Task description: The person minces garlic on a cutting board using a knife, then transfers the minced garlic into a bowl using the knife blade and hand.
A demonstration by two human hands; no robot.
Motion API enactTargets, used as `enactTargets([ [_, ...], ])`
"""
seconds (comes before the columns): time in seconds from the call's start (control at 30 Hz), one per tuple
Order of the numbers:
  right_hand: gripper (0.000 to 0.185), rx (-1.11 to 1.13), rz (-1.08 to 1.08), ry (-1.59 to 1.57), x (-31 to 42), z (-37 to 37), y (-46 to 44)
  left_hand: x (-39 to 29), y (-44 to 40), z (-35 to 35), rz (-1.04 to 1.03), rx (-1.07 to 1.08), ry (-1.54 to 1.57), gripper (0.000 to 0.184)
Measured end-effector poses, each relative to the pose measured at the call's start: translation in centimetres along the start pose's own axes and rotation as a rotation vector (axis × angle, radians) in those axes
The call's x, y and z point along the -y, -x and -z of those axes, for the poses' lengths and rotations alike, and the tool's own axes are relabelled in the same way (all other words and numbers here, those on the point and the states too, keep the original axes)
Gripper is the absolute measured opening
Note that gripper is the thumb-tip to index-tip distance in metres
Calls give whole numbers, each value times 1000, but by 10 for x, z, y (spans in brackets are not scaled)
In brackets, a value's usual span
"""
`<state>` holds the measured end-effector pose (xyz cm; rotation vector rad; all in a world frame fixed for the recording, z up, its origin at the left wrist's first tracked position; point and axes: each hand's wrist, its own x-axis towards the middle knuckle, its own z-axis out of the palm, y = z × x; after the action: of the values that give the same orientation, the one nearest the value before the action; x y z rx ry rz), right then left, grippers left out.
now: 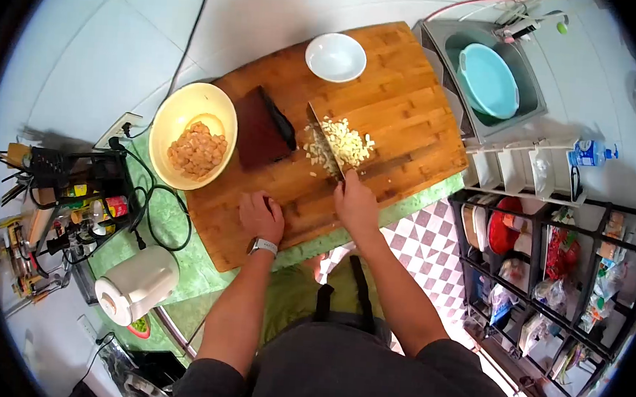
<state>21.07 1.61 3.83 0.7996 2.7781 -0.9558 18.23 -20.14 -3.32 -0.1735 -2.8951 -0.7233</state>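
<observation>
Right hand [354, 197]: closed around the handle of a knife [325, 137], gripping it near the front edge of a wooden board, the blade angled away from the person.
Chopped pieces [349, 144]: pale, small bits heaped to the right of the blade, with a thinner scatter to its left, all on the board.
Left hand [262, 217]: resting on the board to the left of the knife, fingers bent and apart from the blade; whether they pinch anything cannot be told. A light-coloured watch [262, 246] circles the wrist.
Wooden board [409, 131]: broad and brown, laid over a green counter surface [214, 283].
Dark red-brown item [258, 133]: flat on the board between the knife and a yellow bowl, a black strip along one side.
Yellow bowl [163, 142]: at the board's left side, holding pinkish diced chunks [198, 151].
White bowl [335, 57]: set at the board's far edge, beyond the chopped pieces.
Sink [449, 48]: to the right of the board, a light blue basin [489, 81] inside.
Cream kettle [142, 279]: on the green counter surface, near a looped black cable [146, 188].
</observation>
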Motion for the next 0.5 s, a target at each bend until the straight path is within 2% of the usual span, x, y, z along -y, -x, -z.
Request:
enactTargets([
  [0.13, 17, 2, -2, -52, -2, 13, 3, -11, -13, 8, -104, 148, 201, 26],
  [0.2, 18, -5, 22, -114, 0, 18, 9, -40, -49, 16, -429, 107, 205, 37],
  [0.23, 18, -2, 24, -108, 2, 19, 13, -44, -65, 11, -422, 105, 208, 37],
  [0.3, 21, 38, 7, -132, 7, 19, 18, -50, -93, 1, -426, 161, 20, 44],
  [0.5, 21, 30, 100, -79, 11, -5, 29, -11, -82, 20, -263, 192, -96, 41],
])
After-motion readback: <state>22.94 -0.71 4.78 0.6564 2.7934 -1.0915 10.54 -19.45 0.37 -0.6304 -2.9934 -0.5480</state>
